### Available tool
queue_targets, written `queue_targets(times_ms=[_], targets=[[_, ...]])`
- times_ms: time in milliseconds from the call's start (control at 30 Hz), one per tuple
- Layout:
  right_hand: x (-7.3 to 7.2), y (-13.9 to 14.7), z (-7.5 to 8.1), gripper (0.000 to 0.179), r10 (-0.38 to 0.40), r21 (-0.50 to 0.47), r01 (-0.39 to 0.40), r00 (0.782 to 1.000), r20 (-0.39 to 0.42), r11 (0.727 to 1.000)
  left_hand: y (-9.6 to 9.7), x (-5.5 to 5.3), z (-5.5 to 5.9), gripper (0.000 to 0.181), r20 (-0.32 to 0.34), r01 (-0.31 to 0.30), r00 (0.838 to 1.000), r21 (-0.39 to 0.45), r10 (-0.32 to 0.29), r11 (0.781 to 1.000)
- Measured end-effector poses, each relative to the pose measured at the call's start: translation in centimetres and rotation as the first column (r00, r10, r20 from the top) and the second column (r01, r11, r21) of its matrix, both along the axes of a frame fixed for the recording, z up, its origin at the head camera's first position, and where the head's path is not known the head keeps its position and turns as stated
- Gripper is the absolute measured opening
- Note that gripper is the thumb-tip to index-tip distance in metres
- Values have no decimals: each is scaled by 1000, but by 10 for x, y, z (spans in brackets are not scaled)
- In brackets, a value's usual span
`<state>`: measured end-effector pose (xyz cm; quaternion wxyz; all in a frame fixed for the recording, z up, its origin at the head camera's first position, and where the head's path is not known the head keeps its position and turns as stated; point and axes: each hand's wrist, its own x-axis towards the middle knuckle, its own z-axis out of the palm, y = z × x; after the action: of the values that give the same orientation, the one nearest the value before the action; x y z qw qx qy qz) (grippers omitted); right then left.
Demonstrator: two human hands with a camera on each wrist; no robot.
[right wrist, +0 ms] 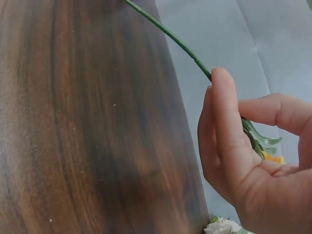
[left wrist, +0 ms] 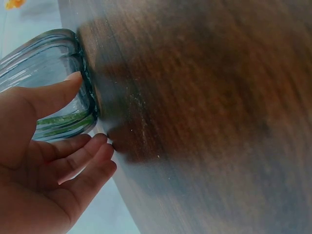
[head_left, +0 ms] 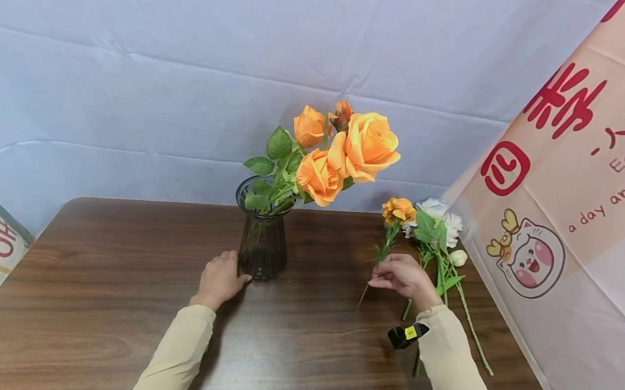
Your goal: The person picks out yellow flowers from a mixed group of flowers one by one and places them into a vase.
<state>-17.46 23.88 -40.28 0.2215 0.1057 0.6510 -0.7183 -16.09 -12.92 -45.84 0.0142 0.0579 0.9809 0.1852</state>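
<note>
My right hand [head_left: 400, 274] pinches the thin green stem of an orange carnation [head_left: 398, 210] between thumb and fingers. Its ruffled head points to the back and its bare stem end slants down toward me; that stem [right wrist: 180, 44] shows past the fingertips in the right wrist view. A dark ribbed glass vase [head_left: 262, 245] stands upright, holding several orange roses [head_left: 319, 177] with green leaves. Beside the vase's foot is my left hand [head_left: 219, 279], fingers loosely extended and thumb by the glass. In the left wrist view, green stems [left wrist: 63, 122] show through the vase.
Right of my right hand lie white flowers [head_left: 453, 226] with green stems, one bearing a white bud [head_left: 458, 258]. The brown wooden table [head_left: 110, 288] ends at a pale cloth backdrop [head_left: 128, 110]. A printed banner [head_left: 567, 205] slopes along the right side.
</note>
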Motion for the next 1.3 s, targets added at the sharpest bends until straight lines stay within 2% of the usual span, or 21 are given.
queue_targets(times_ms=[200, 367, 600, 867, 1300], targets=[[2, 1, 7, 23, -33, -57, 32, 999, -12, 998, 0, 1, 0, 67, 4, -3, 1000, 4, 3, 1000], [4, 0, 8, 10, -49, -94, 47, 999, -16, 994, 0, 2, 1, 67, 6, -1, 1000, -1, 1, 1000], [5, 0, 8, 8, -80, -162, 78, 997, -6, 984, -1, 2, 1, 66, -6, -1, 1000, -5, 0, 1000], [6, 0, 11, 32, -102, -252, 105, 994, 23, 962, 0, 1, 0, 64, -14, 0, 1000, -10, 0, 1000], [4, -5, 19, 35, -146, -303, 156, 988, 56, 940, 1, 0, 1, 63, -22, 3, 1000, -21, -4, 1000]])
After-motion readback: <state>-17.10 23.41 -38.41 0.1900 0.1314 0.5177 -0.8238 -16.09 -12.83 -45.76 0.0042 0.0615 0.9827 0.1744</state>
